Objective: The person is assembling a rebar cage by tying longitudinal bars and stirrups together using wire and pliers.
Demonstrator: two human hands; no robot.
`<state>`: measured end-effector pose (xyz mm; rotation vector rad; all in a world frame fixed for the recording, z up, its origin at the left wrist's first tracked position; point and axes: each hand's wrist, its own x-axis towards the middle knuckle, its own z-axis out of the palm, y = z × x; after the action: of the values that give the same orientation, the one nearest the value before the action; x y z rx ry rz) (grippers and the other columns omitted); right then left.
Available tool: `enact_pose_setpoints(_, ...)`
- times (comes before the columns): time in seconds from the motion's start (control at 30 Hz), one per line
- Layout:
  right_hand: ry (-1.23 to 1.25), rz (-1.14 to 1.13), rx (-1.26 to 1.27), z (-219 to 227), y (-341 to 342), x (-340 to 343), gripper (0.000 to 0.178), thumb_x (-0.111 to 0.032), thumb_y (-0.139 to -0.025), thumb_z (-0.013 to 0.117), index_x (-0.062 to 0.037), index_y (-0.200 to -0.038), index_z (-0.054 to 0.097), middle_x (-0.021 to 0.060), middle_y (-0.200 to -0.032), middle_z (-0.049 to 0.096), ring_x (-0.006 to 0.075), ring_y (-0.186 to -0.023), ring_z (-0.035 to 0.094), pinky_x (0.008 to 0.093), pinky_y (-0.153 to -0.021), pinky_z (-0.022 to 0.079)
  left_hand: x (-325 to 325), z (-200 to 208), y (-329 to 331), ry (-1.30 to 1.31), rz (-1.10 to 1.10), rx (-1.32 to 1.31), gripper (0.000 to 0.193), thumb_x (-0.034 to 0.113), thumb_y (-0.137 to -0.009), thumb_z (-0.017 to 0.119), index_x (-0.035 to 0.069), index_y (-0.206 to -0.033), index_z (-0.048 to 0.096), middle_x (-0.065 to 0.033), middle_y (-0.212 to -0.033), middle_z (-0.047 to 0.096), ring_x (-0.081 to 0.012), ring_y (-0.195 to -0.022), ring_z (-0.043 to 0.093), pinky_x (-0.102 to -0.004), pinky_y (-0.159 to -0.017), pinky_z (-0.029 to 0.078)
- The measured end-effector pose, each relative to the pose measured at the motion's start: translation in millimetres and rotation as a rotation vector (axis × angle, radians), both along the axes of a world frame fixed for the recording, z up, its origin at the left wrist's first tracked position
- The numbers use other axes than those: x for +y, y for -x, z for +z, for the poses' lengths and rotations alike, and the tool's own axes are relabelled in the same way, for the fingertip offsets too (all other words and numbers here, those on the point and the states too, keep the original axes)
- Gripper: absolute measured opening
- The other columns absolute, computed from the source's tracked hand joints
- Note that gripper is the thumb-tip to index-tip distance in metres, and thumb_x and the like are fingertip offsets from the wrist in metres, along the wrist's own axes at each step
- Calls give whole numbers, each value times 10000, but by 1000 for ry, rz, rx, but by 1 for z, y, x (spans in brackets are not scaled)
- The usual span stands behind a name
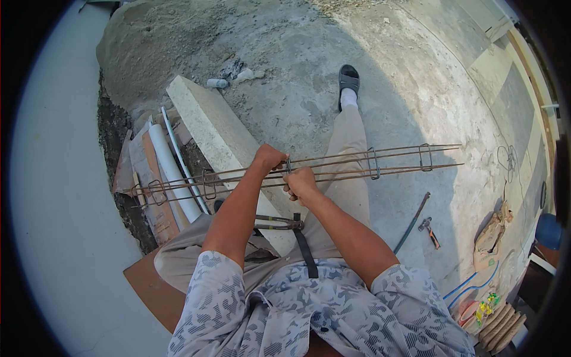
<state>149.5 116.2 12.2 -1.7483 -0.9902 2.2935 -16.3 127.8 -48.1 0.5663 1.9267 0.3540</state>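
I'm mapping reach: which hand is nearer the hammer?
Right. In the picture, the right hand is up-left of the hammer; the left hand is farther up-left.

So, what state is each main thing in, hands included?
Long rusty steel-rod cage: held up, rings on its rods
Left hand: closed on the cage
Right hand: closed on the cage
Dark metal pincers with long handles: handles slightly apart
Hammer with orange-and-black handle: lying unheld
Thin teal-and-brown bar: lying unheld
Translucent plastic bottle: on its side
Brown paper bag: crumpled

One rebar cage (375, 173), one hammer (429, 231), two white pipes (168, 157)
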Motion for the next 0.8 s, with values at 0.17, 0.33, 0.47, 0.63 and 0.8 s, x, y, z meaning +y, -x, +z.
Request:
enact_pose_setpoints(0.17, -402, 107, -82, -33, -1, -5, 143, -55, -847, 650, 75, -793, 673, 157, -659, 656, 217, -515, 615, 375, -486, 483, 0, -43, 7, -63, -97, -7, 338, 304, -845, 806, -14, -746, 747, -78, -666, 716, -181, -570, 649, -310, -593, 512)
enact_pose_setpoints(0.33, -691, 255, -120, -19, 2, -5, 178, -95, -820, 615, 51, -773, 703, 270, -856, 701, 443, -873, 682, 495, -797, 535, -18, -99, 36, -209, -635, 322, 430, 525, -915, 643, 128, -842, 790, -67, -752, 741, -195, -712, 706, -322, -732, 528)
enact_pose_setpoints(0.47, -878, 436, -158, -13, 3, 9, 180, -112, -827, 606, 30, -807, 715, 266, -874, 707, 464, -867, 682, 512, -795, 545, -15, -91, 26, -266, -551, 300, 313, 403, -870, 735, 94, -857, 788, -74, -788, 748, -213, -705, 697, -331, -712, 532)
enact_pose_setpoints(0.63, -955, 660, -320, 10, -3, 59, 146, -96, -847, 619, -21, -879, 741, 239, -900, 722, 432, -852, 699, 512, -776, 545, -11, -49, -8, -113, 76, 2, 199, 147, -698, 843, 29, -840, 771, -77, -747, 720, -192, -703, 658, -362, -677, 522)
enact_pose_setpoints(0.8, -1036, 836, -385, -4, -5, 97, 178, -107, -837, 630, 1, -942, 724, 239, -977, 721, 408, -950, 705, 487, -813, 561, -17, -37, -11, -146, 87, 30, 227, 175, -688, 859, 40, -849, 775, -68, -753, 720, -190, -692, 648, -343, -696, 505)
